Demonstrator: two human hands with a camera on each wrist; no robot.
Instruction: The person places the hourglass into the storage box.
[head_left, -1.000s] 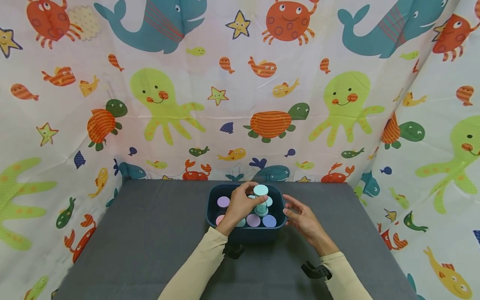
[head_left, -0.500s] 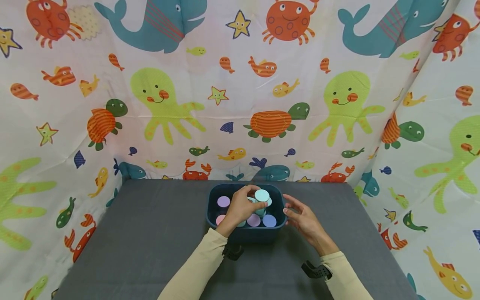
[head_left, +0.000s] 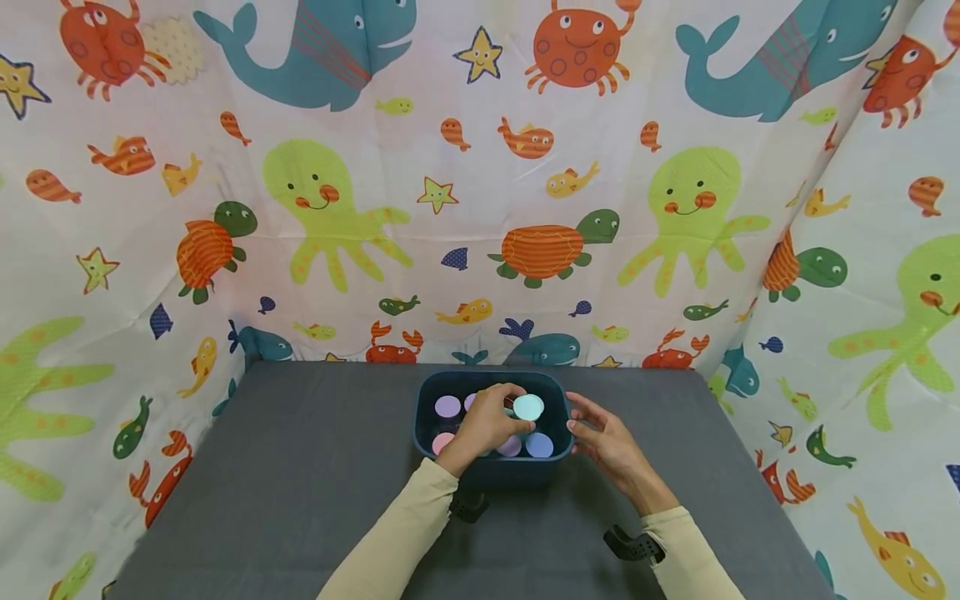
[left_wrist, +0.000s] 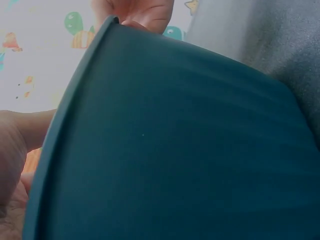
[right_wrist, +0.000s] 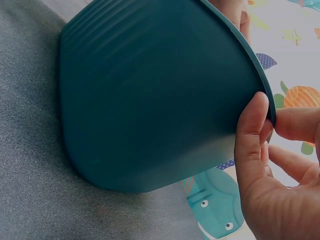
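Note:
In the head view, my left hand [head_left: 489,419] reaches over the near side of a dark blue bin [head_left: 510,472]. Its thumb and fingers pinch a small jar with a pale mint lid [head_left: 528,407], low inside the bin. The jar's lower part is hidden. My right hand [head_left: 617,450] is at the bin's right end, its thumb and fingertips touching the outside by the rim. The right wrist view has the right thumb [right_wrist: 252,127] against the bin wall [right_wrist: 160,95], just below the rim. In the left wrist view, the wall hides what the left hand [left_wrist: 12,165] holds.
Other round pastel lids stand in the bin: a lilac lid [head_left: 447,407], a pink lid [head_left: 442,442], a mauve lid [head_left: 509,446] and a blue lid [head_left: 540,445]. The bin sits on a grey cloth-covered table [head_left: 322,467], before a sea-animal curtain [head_left: 480,275].
The mint-lidded jar has gone down into the bin in my left hand, shifting slightly right. A second jar of similar color beneath it is now covered. My right hand keeps its place.

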